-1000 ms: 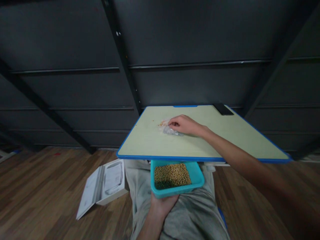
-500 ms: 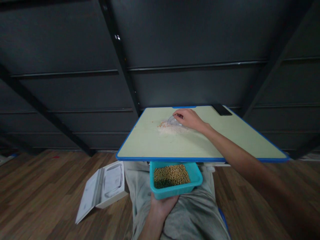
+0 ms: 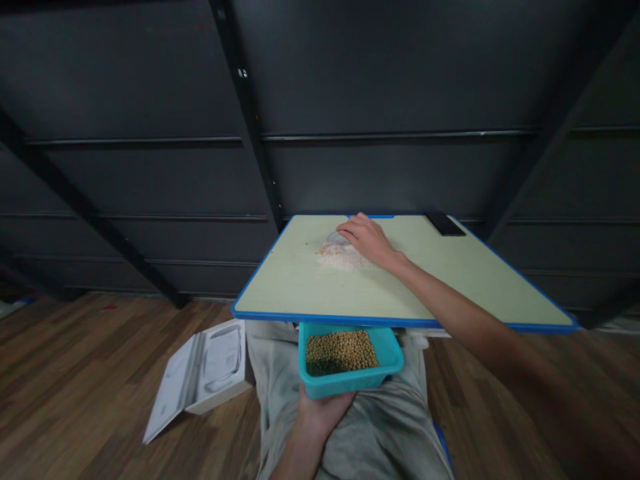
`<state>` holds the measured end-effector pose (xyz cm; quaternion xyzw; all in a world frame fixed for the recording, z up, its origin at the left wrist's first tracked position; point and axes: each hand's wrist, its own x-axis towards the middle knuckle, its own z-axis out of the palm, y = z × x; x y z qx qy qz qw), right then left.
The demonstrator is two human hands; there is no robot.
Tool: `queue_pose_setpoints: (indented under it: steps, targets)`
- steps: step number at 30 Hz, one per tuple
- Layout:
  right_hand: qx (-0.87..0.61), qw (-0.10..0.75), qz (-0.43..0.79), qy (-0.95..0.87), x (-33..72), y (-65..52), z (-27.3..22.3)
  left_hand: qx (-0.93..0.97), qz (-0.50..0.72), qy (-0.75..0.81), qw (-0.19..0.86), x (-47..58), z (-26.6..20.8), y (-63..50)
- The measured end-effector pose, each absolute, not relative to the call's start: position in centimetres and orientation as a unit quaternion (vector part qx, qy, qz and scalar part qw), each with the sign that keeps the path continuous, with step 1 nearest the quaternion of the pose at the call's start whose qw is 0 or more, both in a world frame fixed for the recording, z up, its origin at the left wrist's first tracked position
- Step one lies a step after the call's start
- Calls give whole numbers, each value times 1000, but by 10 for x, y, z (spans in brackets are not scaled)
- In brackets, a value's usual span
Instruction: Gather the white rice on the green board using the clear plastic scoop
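Note:
My left hand (image 3: 325,407) supports a turquoise plastic tray (image 3: 345,385) from below, over my lap. Tan, pea-like beans (image 3: 353,348) fill much of it, with a dark green patch (image 3: 323,367) at the near left corner. On the table (image 3: 280,293), my right hand (image 3: 367,239) is curled over a small clear plastic cup or lid (image 3: 337,237), which it partly hides. Just in front of that hand lies a spread of white, rice-like grains (image 3: 343,259), with orange bits (image 3: 327,248) along its left side.
A black phone (image 3: 445,224) lies at the table's far right corner. An open white box (image 3: 220,367) stands on the wooden floor (image 3: 100,387) to the left. A dark panelled wall (image 3: 390,173) rises behind the table.
My right hand has turned to lie flatter over the clear cup or lid, which has shifted slightly away and left. The tray stays in my left hand.

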<state>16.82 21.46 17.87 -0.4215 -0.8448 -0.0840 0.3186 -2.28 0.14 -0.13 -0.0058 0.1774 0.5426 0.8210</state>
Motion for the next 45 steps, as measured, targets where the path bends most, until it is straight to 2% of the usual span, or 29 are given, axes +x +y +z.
queue_pose_setpoints:
  steps: [14, 23, 45]
  targets:
    - [-368, 236, -71, -896, 163, 212, 174, -5, 554, 164, 816, -20, -5, 1]
    - [-355, 238, -98, -899, 166, 205, 174, 0, 547, 147, 824, -22, -5, 1]
    - [-314, 230, -73, -918, 169, 183, 189, -15, 529, 127, 839, -24, -7, 2]
